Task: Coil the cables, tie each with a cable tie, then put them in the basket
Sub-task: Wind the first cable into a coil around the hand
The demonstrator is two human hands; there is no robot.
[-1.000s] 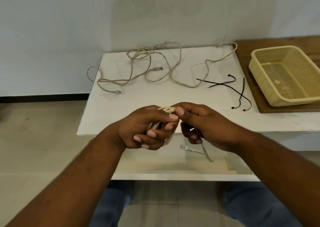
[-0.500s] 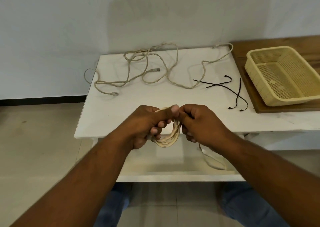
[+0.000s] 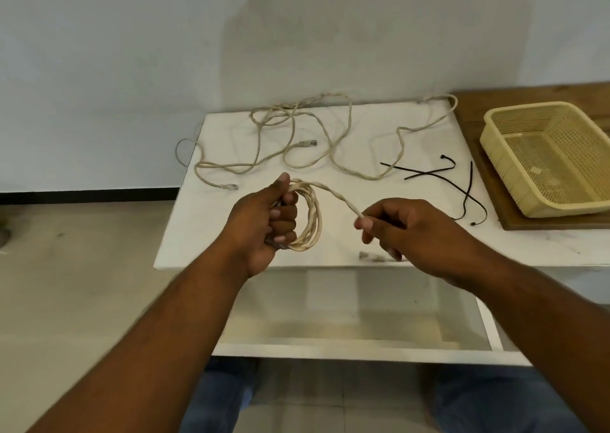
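Observation:
My left hand (image 3: 270, 221) grips a coil of beige cable (image 3: 312, 214) over the front of the white table (image 3: 211, 228). The free strand runs from the top of the coil to my right hand (image 3: 406, 231), which pinches it; the cable's plug end (image 3: 371, 257) hangs just below that hand. Loose beige cables (image 3: 297, 142) lie tangled across the back of the table. Three black cable ties (image 3: 439, 175) lie crossed to the right. The yellow mesh basket (image 3: 505, 165) sits empty at the far right.
The basket stands on a wooden board (image 3: 515, 223) beside the table. A white shelf (image 3: 346, 346) runs under the tabletop, above my knees. A grey wall stands behind, and a tiled floor lies to the left.
My hands have parted: the right hand moved right, drawing the free strand out from the coil, and the left hand lifted the coil over the table.

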